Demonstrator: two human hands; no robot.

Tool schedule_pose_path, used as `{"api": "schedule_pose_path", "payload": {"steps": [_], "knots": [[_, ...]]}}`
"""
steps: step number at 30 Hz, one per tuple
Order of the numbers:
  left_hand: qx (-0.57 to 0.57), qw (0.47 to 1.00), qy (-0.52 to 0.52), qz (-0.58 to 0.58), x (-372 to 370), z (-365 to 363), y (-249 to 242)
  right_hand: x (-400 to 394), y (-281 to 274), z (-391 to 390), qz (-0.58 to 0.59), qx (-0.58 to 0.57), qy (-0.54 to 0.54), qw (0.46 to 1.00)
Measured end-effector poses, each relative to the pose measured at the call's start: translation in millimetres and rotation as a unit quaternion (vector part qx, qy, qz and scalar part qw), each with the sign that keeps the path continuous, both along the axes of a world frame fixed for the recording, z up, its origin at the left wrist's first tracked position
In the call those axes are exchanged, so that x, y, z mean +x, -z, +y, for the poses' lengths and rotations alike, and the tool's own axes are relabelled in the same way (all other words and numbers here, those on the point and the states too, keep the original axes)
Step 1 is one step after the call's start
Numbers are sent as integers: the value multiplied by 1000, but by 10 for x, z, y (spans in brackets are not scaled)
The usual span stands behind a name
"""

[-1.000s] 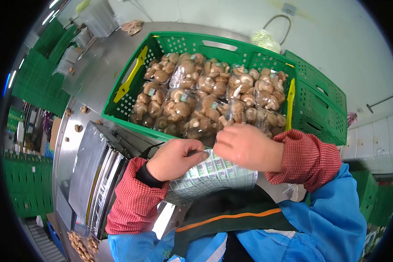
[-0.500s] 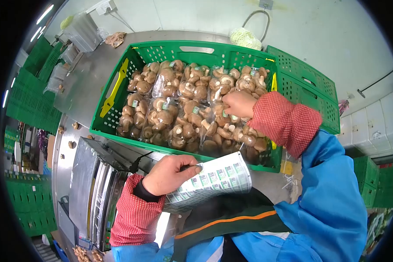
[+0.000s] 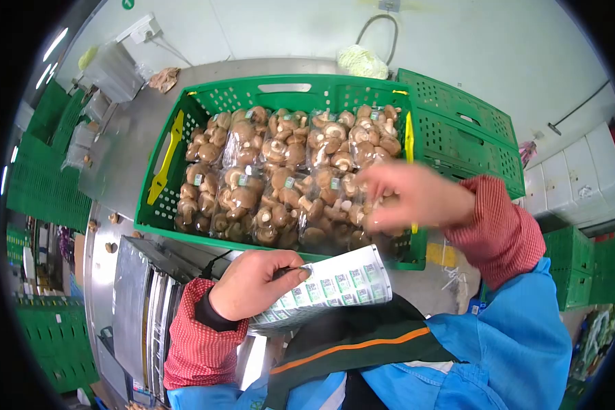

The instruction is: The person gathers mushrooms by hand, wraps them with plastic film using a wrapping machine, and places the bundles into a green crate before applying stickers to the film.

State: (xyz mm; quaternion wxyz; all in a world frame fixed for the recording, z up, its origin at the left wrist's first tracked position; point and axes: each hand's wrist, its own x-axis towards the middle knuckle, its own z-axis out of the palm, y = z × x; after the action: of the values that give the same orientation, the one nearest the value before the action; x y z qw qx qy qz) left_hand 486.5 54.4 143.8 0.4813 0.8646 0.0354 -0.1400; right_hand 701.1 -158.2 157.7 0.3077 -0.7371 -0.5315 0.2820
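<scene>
My left hand [image 3: 259,281] pinches the edge of a sheet of stickers [image 3: 338,281], printed with rows of small green-and-white labels and curling at its right side. Above the right end of a green crate [image 3: 249,240] hovers my right hand [image 3: 420,197], blurred by motion. Its thumb and forefinger are apart, and I see nothing between them. Packs of brown mushrooms [image 3: 242,195] in clear film fill the crate in two rows. Small labels [image 3: 289,182] show on several packs. My right hand hides the packs at the near right corner.
Green crates [image 3: 468,113] stand behind on the right, with more stacked at the far left [image 3: 51,181]. A metal rack-like stack [image 3: 140,307] is beside my left forearm. Loose mushrooms [image 3: 110,247] lie on the steel table [image 3: 119,178]. A pale netted bundle [image 3: 362,61] sits by the wall.
My right hand has lifted off a pack and come back toward me and to the right, its fingers parting. My left hand still holds the sticker sheet. The view has shifted slightly.
</scene>
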Motion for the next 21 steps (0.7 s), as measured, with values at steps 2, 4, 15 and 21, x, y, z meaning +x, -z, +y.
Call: {"api": "schedule_pose_path", "payload": {"steps": [2,4,15,21], "knots": [[28,999,20,5,139,-79,-160,-326,-82,-74,41,-45,-95,994],[60,997,45,23,296,-170,-329,-401,1,-186,6,1,-82,997],[88,909,-149,-380,98,-299,-180,2651,1606,-2165,-34,223,563,795],[-36,939,-171,-298,-361,-548,519,4075,3380,-3354,-519,-410,395,638]]}}
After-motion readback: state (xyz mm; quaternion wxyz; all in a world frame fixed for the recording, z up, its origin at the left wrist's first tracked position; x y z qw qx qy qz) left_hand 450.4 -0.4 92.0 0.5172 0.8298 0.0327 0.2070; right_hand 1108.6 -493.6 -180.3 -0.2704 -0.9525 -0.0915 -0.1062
